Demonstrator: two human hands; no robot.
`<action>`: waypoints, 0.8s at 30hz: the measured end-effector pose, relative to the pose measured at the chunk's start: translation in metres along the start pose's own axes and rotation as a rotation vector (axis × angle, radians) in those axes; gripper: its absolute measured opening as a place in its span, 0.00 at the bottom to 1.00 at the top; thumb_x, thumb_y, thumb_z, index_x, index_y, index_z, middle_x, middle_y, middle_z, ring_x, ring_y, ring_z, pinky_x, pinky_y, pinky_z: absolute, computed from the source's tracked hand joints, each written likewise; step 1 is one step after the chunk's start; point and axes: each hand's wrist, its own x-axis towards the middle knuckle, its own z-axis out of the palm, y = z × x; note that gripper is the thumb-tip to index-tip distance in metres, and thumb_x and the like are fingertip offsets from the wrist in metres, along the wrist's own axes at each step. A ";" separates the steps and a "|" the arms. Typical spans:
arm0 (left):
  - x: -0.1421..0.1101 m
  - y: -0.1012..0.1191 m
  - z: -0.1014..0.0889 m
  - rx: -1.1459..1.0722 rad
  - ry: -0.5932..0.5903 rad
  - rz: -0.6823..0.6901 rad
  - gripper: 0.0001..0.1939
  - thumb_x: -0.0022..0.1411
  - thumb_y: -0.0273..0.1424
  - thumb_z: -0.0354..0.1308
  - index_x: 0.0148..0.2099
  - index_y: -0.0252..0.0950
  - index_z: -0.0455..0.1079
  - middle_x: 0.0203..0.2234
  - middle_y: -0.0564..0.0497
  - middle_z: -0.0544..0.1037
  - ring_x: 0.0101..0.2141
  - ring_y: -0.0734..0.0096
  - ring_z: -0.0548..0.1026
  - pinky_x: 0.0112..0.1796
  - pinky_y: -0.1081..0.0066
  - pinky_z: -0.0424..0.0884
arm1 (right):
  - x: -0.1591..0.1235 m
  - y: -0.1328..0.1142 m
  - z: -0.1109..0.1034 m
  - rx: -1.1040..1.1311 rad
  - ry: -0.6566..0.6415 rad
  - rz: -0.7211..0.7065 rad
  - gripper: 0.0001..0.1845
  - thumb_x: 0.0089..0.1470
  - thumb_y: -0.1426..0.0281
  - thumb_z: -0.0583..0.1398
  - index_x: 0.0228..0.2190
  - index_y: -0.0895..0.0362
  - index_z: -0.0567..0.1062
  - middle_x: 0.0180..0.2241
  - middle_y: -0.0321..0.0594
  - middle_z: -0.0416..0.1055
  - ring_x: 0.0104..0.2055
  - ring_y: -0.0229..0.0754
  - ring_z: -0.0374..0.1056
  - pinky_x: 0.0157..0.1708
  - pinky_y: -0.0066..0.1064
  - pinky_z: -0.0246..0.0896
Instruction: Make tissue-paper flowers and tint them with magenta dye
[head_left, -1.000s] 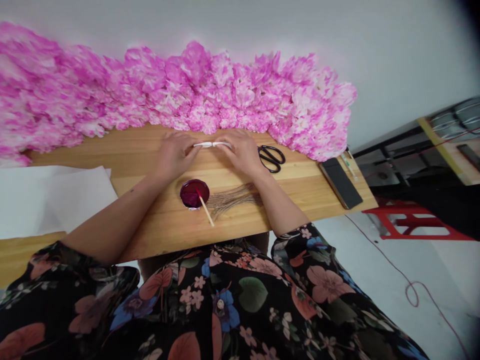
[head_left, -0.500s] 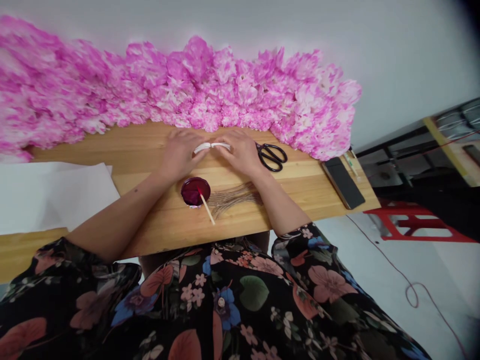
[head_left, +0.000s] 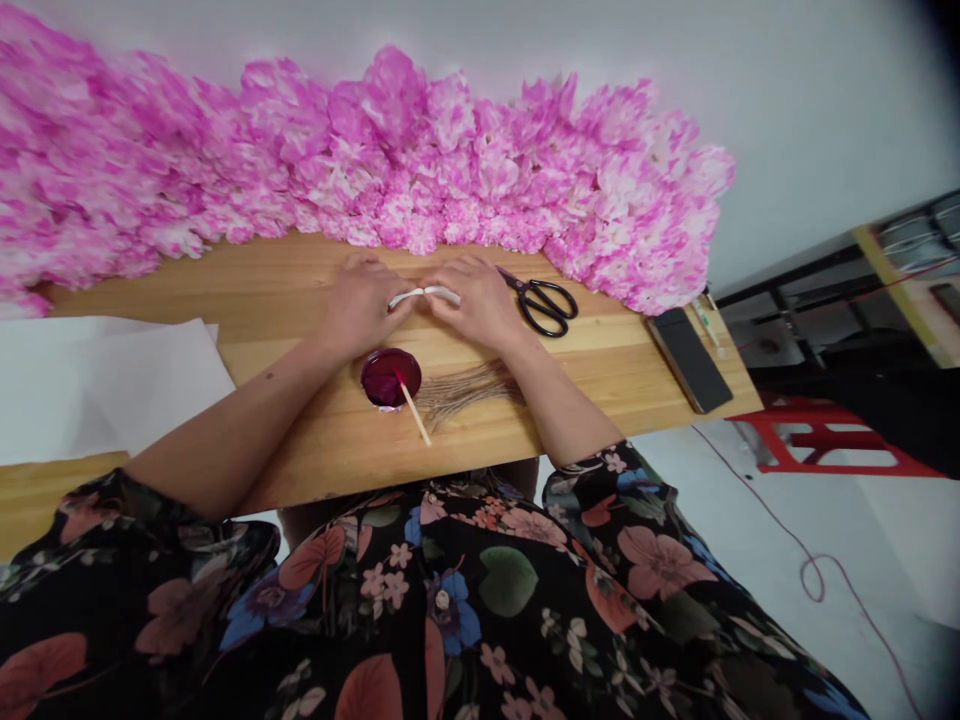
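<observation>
Between my two hands is a narrow folded white paper strip, pinched in at its middle. My left hand grips its left end between thumb and fingers. The right end is held the same way by my right hand. Just below my hands sits a small round dish of dark red liquid, with a thin wooden stick leaning out of it, its tip red. Beside the dish lies a bundle of thin brown strings or stems, partly behind my right forearm. Black-handled scissors lie right of my right hand.
Pink and white paper-like flowers are heaped along the wall at the table's back. White sheets lie at the left. A black phone rests near the right edge of the wooden table. A red stool stands beyond.
Both hands keep hold of the white paper strip; its two halves are tilted slightly differently, bending down more at the ends. The view has shifted a little.
</observation>
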 end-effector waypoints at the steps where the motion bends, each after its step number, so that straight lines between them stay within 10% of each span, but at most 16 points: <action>1: 0.000 0.001 -0.001 0.006 -0.012 0.004 0.14 0.76 0.38 0.57 0.39 0.42 0.81 0.30 0.49 0.81 0.38 0.56 0.78 0.57 0.49 0.70 | 0.000 -0.001 0.000 0.001 -0.001 0.002 0.09 0.68 0.68 0.63 0.46 0.50 0.84 0.50 0.44 0.86 0.56 0.55 0.76 0.64 0.51 0.66; 24: 0.002 0.003 -0.001 -0.022 0.028 0.032 0.24 0.78 0.46 0.51 0.31 0.42 0.73 0.26 0.46 0.77 0.39 0.51 0.78 0.56 0.47 0.68 | 0.002 0.000 0.004 -0.044 -0.013 0.053 0.09 0.74 0.65 0.60 0.46 0.52 0.80 0.48 0.47 0.83 0.55 0.58 0.76 0.62 0.53 0.67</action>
